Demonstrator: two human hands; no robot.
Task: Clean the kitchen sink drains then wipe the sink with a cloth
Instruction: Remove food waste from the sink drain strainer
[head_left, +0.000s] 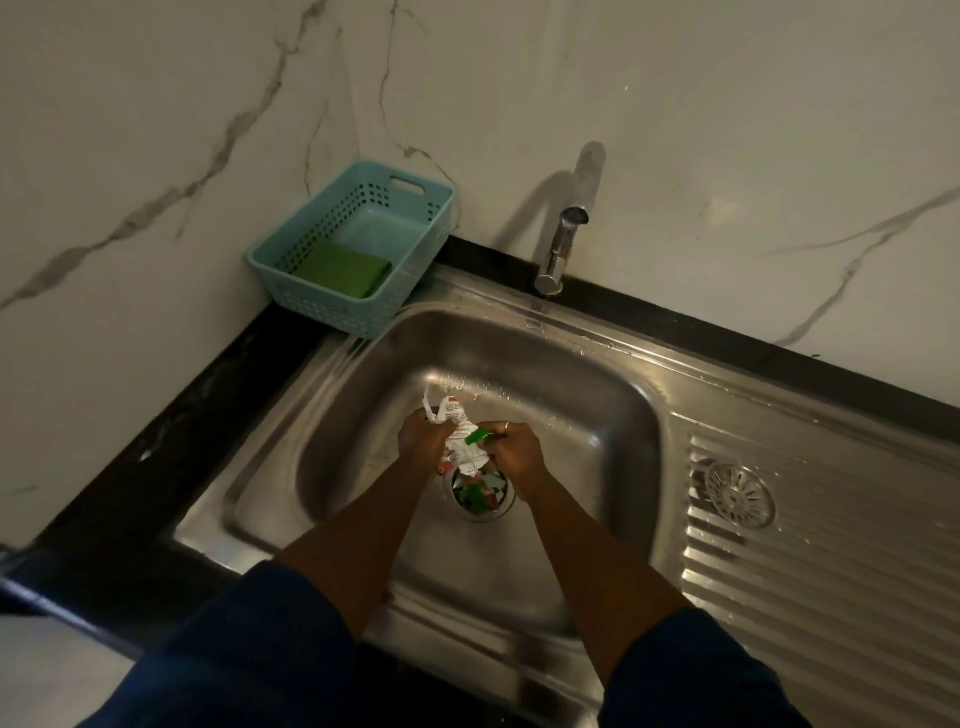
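Both my hands are inside the steel sink (597, 415), just above the drain (480, 496). The drain opening is packed with scraps of paper and green and red bits. My left hand (423, 439) grips crumpled white printed paper (460, 436) that hangs over the drain. My right hand (514, 449) pinches a small green scrap (477, 435) that touches the paper. A round metal strainer (737, 496) lies on the ribbed drainboard to the right. A folded green cloth (343, 270) rests in the teal basket (291, 293).
The teal basket stands on the black counter (156, 441) in the back left corner against the marble wall. A chrome tap (561, 249) rises behind the sink, turned off. The ribbed drainboard (831, 571) is wet.
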